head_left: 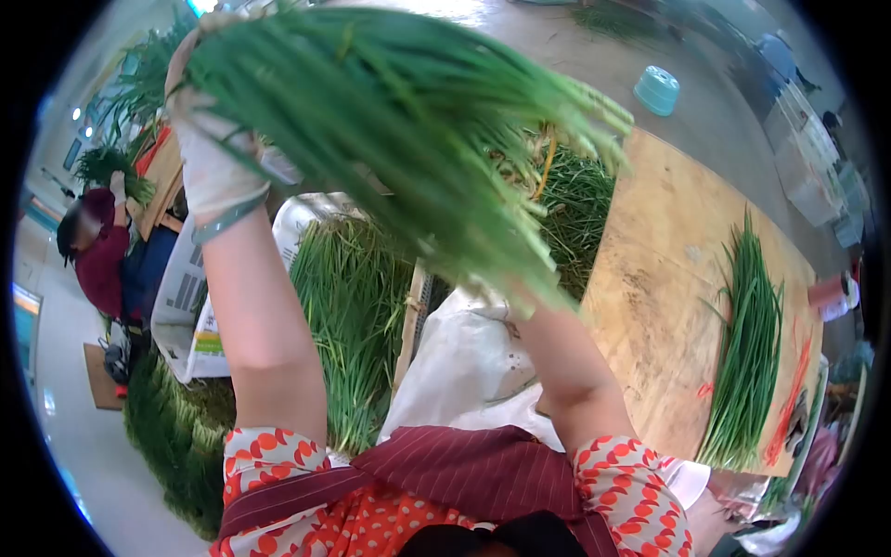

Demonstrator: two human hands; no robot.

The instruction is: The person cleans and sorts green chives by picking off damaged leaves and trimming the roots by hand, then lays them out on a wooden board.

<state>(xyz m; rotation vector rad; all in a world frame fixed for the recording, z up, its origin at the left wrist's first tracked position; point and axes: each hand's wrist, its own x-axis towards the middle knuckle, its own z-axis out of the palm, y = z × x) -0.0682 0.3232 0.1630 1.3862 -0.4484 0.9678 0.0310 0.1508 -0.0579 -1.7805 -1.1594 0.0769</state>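
A big bunch of long green chives (371, 102) is raised in front of me, blurred, with its pale root ends toward the right. My left hand (212, 162), in a white glove with a band at the wrist, is closed on the leafy end at the upper left. At the bunch's lower edge my right forearm (566, 357) meets the leaves and stalks; they cover the right hand, so its fingers cannot be seen. More chives (348, 325) lie below, between my arms, and another heap (580, 204) shows behind the raised bunch.
On the right, a wooden board (664, 306) carries a laid-out bundle of chives (747, 343) and red ties (789, 399). A white crate (176, 311) and a white sack (455, 362) are close by. A co-worker (97, 246) handles greens at left. A turquoise tub (657, 90) sits on the floor.
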